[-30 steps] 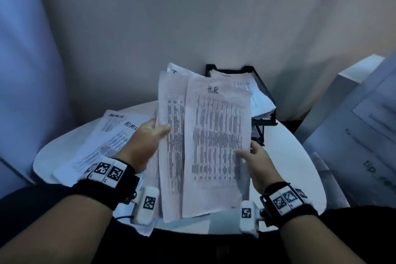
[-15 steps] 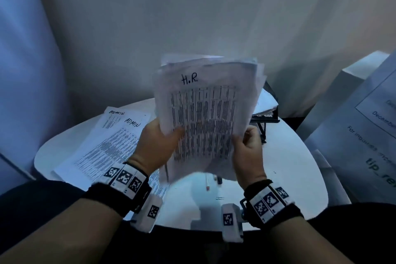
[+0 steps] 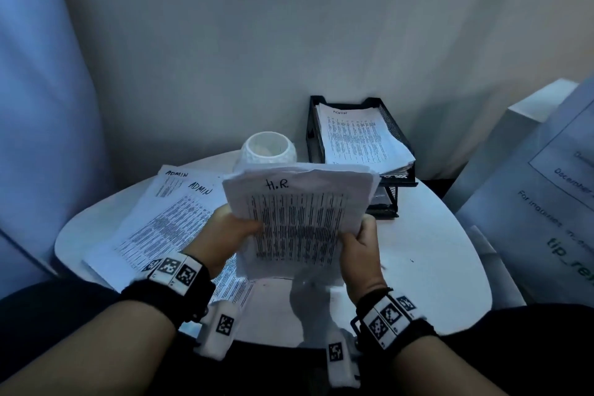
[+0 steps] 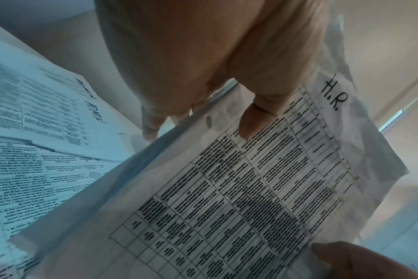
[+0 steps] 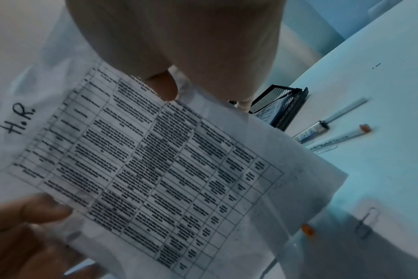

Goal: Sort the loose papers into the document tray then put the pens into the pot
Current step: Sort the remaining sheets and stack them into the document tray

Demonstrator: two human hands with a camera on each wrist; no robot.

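Both hands hold a sheaf of printed papers marked "H.R." (image 3: 299, 222) upright above the round white table (image 3: 427, 267). My left hand (image 3: 231, 231) grips its left edge, thumb on the front (image 4: 253, 120). My right hand (image 3: 360, 241) grips the right edge, thumb on the print (image 5: 165, 88). Papers marked "ADMIN" (image 3: 160, 225) lie spread on the table's left side. The black mesh document tray (image 3: 390, 125) at the back holds a stack of sheets. A white pot (image 3: 268, 151) stands left of the tray. Pens (image 5: 341, 136) lie on the table in the right wrist view.
A paper clip (image 5: 368, 220) lies near the table's front edge. A white box with a printed label (image 3: 546, 209) stands off the table's right side. A pale wall (image 3: 289, 42) rises right behind the table.
The fanned sheets have been gathered into one sheaf and lowered a little toward me. The pot and the tray's stack are now uncovered behind it.
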